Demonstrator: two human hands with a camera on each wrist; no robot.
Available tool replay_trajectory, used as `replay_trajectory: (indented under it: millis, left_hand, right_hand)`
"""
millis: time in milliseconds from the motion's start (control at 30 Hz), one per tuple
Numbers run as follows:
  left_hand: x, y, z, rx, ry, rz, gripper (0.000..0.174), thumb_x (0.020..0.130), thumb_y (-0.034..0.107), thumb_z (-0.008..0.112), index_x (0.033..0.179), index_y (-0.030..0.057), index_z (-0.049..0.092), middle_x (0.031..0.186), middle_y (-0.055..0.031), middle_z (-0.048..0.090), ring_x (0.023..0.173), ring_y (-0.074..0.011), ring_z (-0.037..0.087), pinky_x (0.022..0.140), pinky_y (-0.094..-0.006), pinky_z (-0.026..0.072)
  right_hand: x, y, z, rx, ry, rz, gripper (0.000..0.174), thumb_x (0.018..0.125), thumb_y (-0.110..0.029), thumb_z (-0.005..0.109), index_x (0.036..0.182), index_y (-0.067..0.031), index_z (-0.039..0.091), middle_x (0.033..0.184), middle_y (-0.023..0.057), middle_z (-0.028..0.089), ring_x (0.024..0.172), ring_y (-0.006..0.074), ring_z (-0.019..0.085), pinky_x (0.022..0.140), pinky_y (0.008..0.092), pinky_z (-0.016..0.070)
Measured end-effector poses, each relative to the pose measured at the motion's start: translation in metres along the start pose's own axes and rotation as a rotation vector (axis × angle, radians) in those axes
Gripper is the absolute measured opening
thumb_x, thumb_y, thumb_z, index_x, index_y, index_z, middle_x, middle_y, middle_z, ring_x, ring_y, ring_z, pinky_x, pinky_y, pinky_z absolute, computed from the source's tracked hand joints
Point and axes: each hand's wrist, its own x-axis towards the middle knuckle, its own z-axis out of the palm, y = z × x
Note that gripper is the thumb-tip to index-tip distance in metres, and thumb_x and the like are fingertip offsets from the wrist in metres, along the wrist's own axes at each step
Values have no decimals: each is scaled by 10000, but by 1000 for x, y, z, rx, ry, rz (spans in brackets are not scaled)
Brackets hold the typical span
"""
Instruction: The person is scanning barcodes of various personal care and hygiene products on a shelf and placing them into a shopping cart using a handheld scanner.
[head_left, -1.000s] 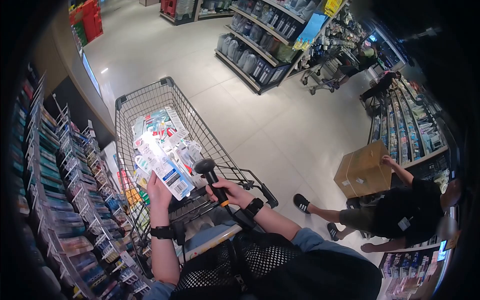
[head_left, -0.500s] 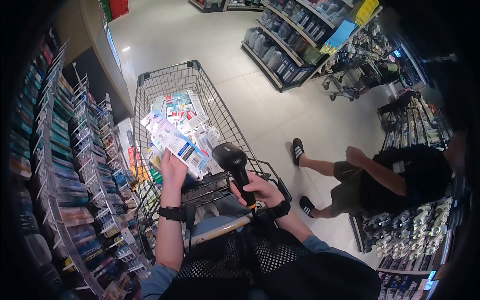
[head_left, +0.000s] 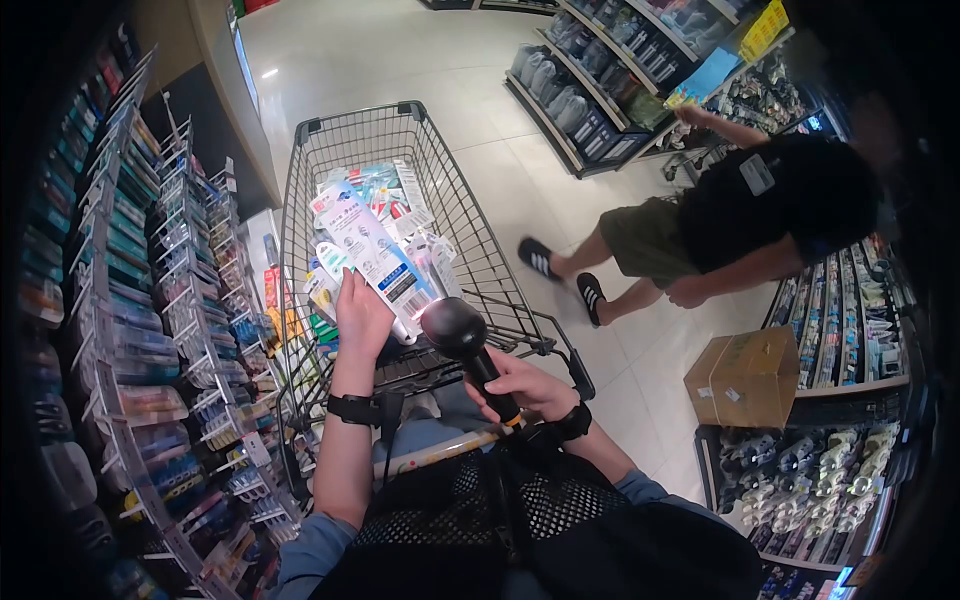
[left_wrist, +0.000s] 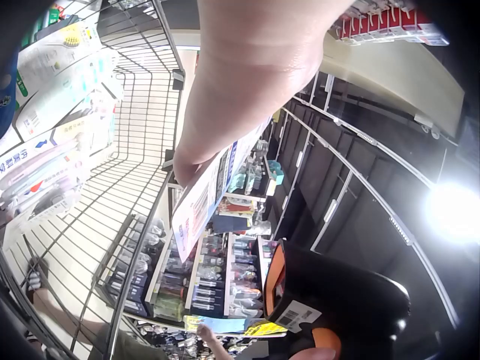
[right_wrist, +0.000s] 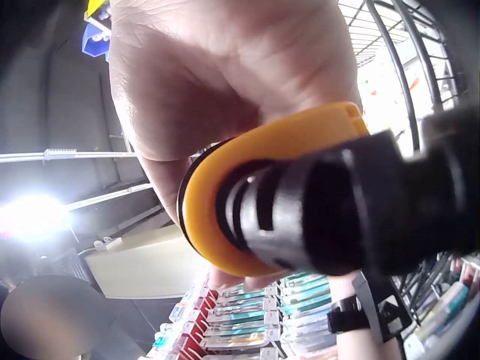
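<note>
My left hand (head_left: 365, 315) grips a long, flat toothbrush pack (head_left: 365, 240) by its edge, over the shopping cart. The pack's printed back with its barcode faces up, and the left wrist view shows the card (left_wrist: 196, 214) nearly edge-on. In my right hand (head_left: 530, 388) is a black barcode scanner (head_left: 455, 328) with orange trim, the fingers wrapped round its handle. Its head overlaps the pack's lower end in the head view, where a bright reddish glow shows beside the barcode. From the right wrist, the orange ring (right_wrist: 199, 217) and black cable end of the handle are visible.
The wire cart (head_left: 470, 190) holds several packaged goods (head_left: 385, 190). Hanging toothbrush packs line the shelf rack (head_left: 135, 340) close on the left. A person in dark clothes (head_left: 740, 215) walks on the right, near a cardboard box (head_left: 745, 375) and display shelves (head_left: 600, 95).
The scanner head has risen toward the pack's barcode end, and a glow has appeared there. The pack has turned a little. The other person has left the box and walked forward.
</note>
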Motion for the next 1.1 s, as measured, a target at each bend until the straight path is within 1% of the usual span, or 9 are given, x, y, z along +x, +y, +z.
replay_trajectory:
  millis: [67, 167, 267, 400, 500, 567, 700, 767, 1100]
  left_hand:
    - [-2, 0, 7, 38, -5, 4, 522, 938, 369, 244, 1339, 42, 178, 1347, -153, 308, 1243, -299, 302, 1037, -457, 215]
    - [-4, 0, 12, 65, -39, -3, 542, 936, 380, 230, 1348, 41, 139, 1359, -166, 283, 1257, -312, 280, 1040, -472, 210]
    - [-4, -1, 13, 82, -31, -2, 550, 933, 386, 232, 1347, 35, 140, 1362, -170, 275, 1258, -313, 279, 1040, -471, 211]
    - [-2, -1, 8, 81, -42, 2, 552, 932, 391, 233, 1346, 36, 144, 1360, -167, 279, 1256, -309, 283, 1039, -470, 210]
    - [0, -1, 5, 32, -12, -6, 539, 929, 388, 272, 1341, 47, 202, 1344, -141, 319, 1237, -298, 310, 1033, -467, 215]
    - [1, 0, 2, 24, 4, -8, 542, 928, 392, 273, 1340, 46, 205, 1344, -141, 320, 1238, -299, 308, 1033, -466, 217]
    - [3, 0, -5, 27, 14, -4, 540, 929, 391, 268, 1338, 44, 208, 1344, -139, 321, 1239, -298, 307, 1034, -460, 217]
    - [3, 0, -5, 36, 0, -6, 540, 930, 391, 268, 1338, 43, 207, 1343, -138, 323, 1236, -296, 313, 1034, -453, 219]
    - [2, 1, -1, 13, -1, -15, 536, 931, 384, 277, 1331, 32, 222, 1332, -142, 338, 1225, -289, 330, 1024, -445, 232]
  right_hand:
    - [0, 3, -3, 87, -38, -28, 657, 752, -227, 625, 1275, -81, 256, 779, 91, 486, 554, 154, 538, 496, 235, 444]
    - [-1, 2, 0, 108, -17, -50, 627, 755, -212, 617, 1263, -78, 274, 769, 95, 479, 545, 162, 538, 495, 238, 444]
    - [2, 7, -9, 169, -63, -65, 600, 754, -200, 613, 1246, -76, 294, 758, 99, 473, 538, 172, 538, 488, 240, 443]
    - [1, 5, -6, 177, -55, -68, 591, 748, -192, 618, 1235, -75, 304, 757, 106, 476, 534, 181, 540, 478, 244, 443]
    - [3, 6, -7, 185, -70, -73, 588, 741, -182, 623, 1227, -71, 311, 750, 109, 482, 528, 183, 539, 468, 244, 442]
    - [4, 6, -8, 157, -116, -68, 623, 773, -198, 616, 1265, -69, 256, 749, 96, 499, 529, 151, 536, 480, 232, 446]
    - [3, 3, -5, 142, -119, -62, 629, 770, -191, 615, 1268, -68, 251, 748, 98, 501, 528, 154, 538, 488, 237, 450]
    - [4, 3, -4, 136, -62, -61, 641, 731, -189, 634, 1246, -68, 273, 740, 110, 485, 525, 169, 537, 470, 240, 444]
    - [5, 3, -7, 109, -66, -76, 646, 738, -211, 627, 1252, -69, 263, 741, 108, 481, 520, 163, 530, 470, 246, 443]
